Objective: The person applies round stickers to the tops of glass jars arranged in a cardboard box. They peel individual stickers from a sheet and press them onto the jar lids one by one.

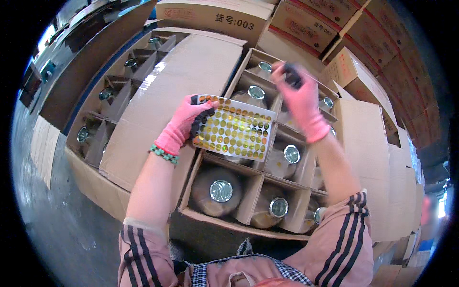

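Note:
My left hand, in a pink glove with a dark palm, grips a white sheet by its left edge. Rows of small round gold stickers cover the sheet. Below it stands an open carton split by cardboard dividers. Clear glass bottles stand upright in its compartments, among them a near-left bottle and a middle bottle. My right hand, gloved the same way, is raised above the carton's far right part, apart from the sheet. Motion smears its fingers, so whether they pinch anything is unclear.
Another carton of bottles stands at the left, its brown flap lying over part of it. Flaps spread out at the right. Stacked cartons rise behind. Grey floor shows at the left.

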Demonstrator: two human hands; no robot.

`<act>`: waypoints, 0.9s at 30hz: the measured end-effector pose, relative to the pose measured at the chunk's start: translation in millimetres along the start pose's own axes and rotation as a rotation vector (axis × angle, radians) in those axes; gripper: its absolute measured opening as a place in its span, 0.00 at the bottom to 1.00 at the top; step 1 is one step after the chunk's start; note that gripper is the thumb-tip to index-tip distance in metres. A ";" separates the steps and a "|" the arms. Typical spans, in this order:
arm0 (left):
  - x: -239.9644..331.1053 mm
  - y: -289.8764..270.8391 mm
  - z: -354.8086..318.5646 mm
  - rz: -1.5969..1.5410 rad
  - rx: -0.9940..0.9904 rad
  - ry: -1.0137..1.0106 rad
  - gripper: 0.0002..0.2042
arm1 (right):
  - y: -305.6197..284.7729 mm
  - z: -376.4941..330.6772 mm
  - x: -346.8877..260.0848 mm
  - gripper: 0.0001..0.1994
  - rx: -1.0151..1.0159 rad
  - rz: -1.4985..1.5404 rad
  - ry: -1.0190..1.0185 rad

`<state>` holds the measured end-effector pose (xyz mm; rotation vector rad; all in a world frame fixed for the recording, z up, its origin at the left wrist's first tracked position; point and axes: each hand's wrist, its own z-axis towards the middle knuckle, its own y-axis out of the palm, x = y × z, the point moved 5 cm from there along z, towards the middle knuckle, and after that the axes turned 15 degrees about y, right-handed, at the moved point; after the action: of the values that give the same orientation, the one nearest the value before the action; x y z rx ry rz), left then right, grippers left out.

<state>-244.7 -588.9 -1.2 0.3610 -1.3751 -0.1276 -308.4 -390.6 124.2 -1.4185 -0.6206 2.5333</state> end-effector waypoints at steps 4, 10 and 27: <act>2.1 10.2 3.8 -0.016 -0.003 -0.013 0.10 | -80.7 84.5 110.6 0.12 0.069 -0.416 0.221; -1.7 5.0 8.0 -0.049 0.032 -0.005 0.11 | -65.6 90.1 206.7 0.14 -0.231 -1.185 0.354; 5.5 10.7 5.8 0.076 0.042 -0.040 0.09 | -36.3 91.8 206.9 0.11 -0.128 -1.410 0.001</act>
<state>-250.6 -581.5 8.3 0.3422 -1.4306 -0.0437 -497.9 -311.5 22.3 -0.5411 -1.2025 1.3451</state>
